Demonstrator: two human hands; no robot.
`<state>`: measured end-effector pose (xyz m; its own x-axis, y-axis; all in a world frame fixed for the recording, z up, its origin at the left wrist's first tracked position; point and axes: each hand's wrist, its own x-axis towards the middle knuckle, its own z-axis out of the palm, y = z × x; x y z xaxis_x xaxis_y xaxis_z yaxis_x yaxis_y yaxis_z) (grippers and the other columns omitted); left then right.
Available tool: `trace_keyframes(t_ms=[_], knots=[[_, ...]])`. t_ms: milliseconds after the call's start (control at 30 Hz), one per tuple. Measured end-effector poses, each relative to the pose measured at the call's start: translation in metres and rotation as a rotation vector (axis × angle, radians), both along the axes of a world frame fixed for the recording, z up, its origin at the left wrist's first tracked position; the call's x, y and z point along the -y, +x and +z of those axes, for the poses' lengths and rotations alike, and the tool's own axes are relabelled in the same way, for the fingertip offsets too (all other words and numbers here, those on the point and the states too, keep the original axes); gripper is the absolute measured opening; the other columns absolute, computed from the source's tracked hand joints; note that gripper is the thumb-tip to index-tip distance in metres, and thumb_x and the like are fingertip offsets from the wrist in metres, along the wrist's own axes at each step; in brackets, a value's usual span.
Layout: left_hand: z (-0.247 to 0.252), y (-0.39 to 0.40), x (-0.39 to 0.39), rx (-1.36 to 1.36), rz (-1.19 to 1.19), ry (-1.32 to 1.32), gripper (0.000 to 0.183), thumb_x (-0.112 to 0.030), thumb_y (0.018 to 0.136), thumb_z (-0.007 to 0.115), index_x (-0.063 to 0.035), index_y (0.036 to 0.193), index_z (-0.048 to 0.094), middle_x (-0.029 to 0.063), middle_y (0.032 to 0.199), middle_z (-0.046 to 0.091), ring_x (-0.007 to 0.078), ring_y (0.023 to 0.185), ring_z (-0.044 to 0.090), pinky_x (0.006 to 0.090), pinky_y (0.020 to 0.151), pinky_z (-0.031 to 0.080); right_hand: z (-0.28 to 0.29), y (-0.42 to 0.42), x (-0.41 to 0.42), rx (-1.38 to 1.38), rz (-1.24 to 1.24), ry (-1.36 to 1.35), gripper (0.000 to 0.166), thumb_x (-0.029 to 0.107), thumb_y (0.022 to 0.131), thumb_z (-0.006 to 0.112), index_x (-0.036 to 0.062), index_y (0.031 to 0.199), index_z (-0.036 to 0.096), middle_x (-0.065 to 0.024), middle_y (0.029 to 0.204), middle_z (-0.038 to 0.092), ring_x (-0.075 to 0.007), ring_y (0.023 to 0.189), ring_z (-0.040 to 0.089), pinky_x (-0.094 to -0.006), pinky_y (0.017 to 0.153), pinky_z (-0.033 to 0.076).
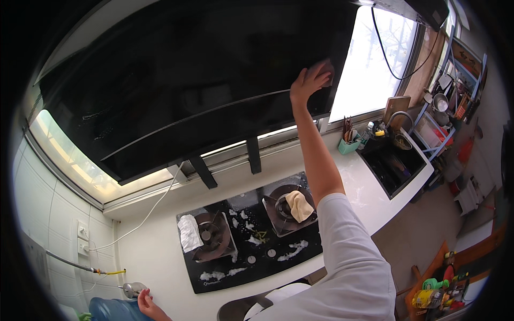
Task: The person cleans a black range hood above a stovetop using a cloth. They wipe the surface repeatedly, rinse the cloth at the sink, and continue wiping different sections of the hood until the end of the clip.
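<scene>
My right hand (308,85) reaches up, with its fingers laid against the glossy black panel of a range hood (225,60). A dim pinkish patch shows at the fingertips; whether it is a reflection or a cloth is unclear. Low on the left, my left hand (149,303) has bent fingers beside a small metal cylinder (134,289) and a blue water jug (112,309); its grip is unclear. Below the hood lies a black gas cooktop (249,277) with white foam (295,250) on it. A folded white cloth (190,233) and a beige cloth (299,206) rest at its two burners.
Right of the cooktop are a green utensil holder (348,145), a plastic bottle (367,134) and a black sink (387,168) with a curved faucet (405,114). A white cable (150,218) crosses to wall sockets (82,236). A loaded rack (441,104) stands beyond the sink.
</scene>
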<state>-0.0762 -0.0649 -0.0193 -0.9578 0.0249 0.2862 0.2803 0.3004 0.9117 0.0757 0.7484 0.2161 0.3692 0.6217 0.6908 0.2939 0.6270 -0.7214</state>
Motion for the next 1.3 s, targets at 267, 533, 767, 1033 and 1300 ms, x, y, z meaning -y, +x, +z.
trace_keyframes(t_ms=[267, 533, 767, 1033, 1300], knots=[[0.069, 0.038, 0.044, -0.095, 0.404, -0.101, 0.023, -0.006, 0.080, 0.054, 0.0032, 0.099, 0.064, 0.0132, 0.091, 0.065, 0.0224, 0.081, 0.061, 0.0314, 0.073, 0.050, -0.018, -0.191, 0.223, 0.118, 0.233, 0.122, 0.066, 0.025, 0.091, 0.043, 0.0003, 0.143, 0.010, -0.0327, 0.144, -0.009, -0.0533, 0.131, -0.007, -0.0628, 0.103, 0.001], [0.120, 0.027, 0.062, 0.005, 0.366, 0.265, 0.028, -0.009, 0.082, 0.052, 0.0043, 0.106, 0.059, 0.0148, 0.099, 0.064, 0.0255, 0.090, 0.062, 0.0334, 0.075, 0.053, -0.042, -0.299, 0.426, 0.189, 1.118, 0.402, 0.042, 0.014, 0.091, 0.047, -0.0018, 0.129, 0.040, -0.0259, 0.140, 0.028, -0.0400, 0.129, 0.029, -0.0445, 0.105, 0.029], [0.119, 0.027, 0.098, 0.142, 0.360, 0.295, 0.033, -0.013, 0.085, 0.049, 0.0044, 0.112, 0.055, 0.0173, 0.102, 0.062, 0.0291, 0.094, 0.061, 0.0383, 0.080, 0.049, -0.036, -0.197, 0.343, -0.961, 2.028, -1.352, 0.031, 0.029, 0.097, 0.036, 0.0070, 0.116, 0.048, -0.0132, 0.111, 0.055, -0.0287, 0.103, 0.054, -0.0469, 0.079, 0.053], [0.048, -0.011, 0.098, 0.150, 0.492, 0.499, 0.023, -0.011, 0.088, 0.048, -0.0018, 0.107, 0.058, 0.0078, 0.094, 0.064, 0.0162, 0.083, 0.060, 0.0260, 0.072, 0.046, 0.135, 0.018, 0.136, -0.567, 0.817, 0.112, 0.052, 0.040, 0.096, 0.038, 0.0093, 0.136, 0.030, -0.0097, 0.125, 0.047, -0.0256, 0.112, 0.047, -0.0364, 0.081, 0.045], [0.050, -0.035, 0.073, -0.103, 0.311, 0.221, 0.017, -0.008, 0.090, 0.045, -0.0021, 0.099, 0.059, 0.0044, 0.087, 0.062, 0.0102, 0.071, 0.057, 0.0199, 0.064, 0.044, 0.197, -0.070, 0.084, 0.069, -0.049, 0.283, 0.063, 0.039, 0.095, 0.033, 0.0023, 0.142, 0.013, -0.0369, 0.142, 0.003, -0.0524, 0.132, 0.000, -0.0611, 0.104, 0.007]])
